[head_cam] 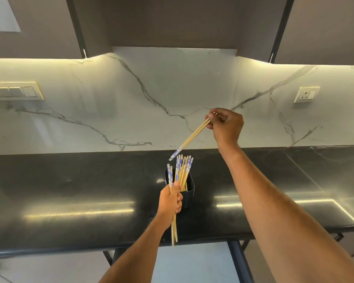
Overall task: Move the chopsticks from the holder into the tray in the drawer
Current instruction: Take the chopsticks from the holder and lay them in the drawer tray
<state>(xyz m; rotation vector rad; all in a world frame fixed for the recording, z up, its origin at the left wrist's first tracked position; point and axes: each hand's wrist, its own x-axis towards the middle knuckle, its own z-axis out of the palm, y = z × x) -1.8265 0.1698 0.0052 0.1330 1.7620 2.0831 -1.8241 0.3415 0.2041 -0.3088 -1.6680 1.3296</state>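
A: Item, counter [74, 180]: black, polished, under a marble wall. What stands on it?

B: Item, holder [189, 192]: small dark box near the front edge, a cluster of blue-patterned chopsticks [184, 170] upright inside it.

A: Item, right hand [226, 124]?

B: Arm stretched forward and raised above the holder, fingers pinched on the plain ends of a lifted pair [194, 134]; patterned ends slant down, just clear of the cluster.

A: Item, left hand [171, 199]?

B: Lower, just in front of the holder, fist closed around a gathered bundle [173, 221], points hanging past the counter's edge.

A: Step?

B: Emptying the holder, I judge, part done. Next, likely pass the pair to the bundle. The drawer [194, 262] appears open below; its tray I cannot make out.
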